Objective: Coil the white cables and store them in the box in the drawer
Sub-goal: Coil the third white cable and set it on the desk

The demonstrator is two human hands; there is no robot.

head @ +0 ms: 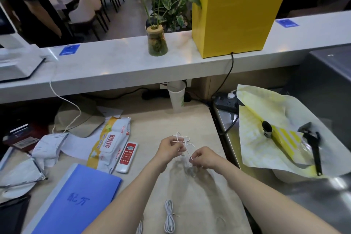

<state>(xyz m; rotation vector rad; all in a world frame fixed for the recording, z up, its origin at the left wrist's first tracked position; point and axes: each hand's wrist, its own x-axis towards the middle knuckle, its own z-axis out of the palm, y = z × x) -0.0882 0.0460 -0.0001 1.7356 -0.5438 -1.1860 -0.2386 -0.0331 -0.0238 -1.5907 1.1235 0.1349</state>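
Now, cable: a thin white cable held above the desk at lower centre of the frame, running diagonally between both hands
Left hand: fingers pinched on the looped upper end
Right hand: fingers pinched on the lower end; equally near
Coiled cable: lower centre; drawer unseen
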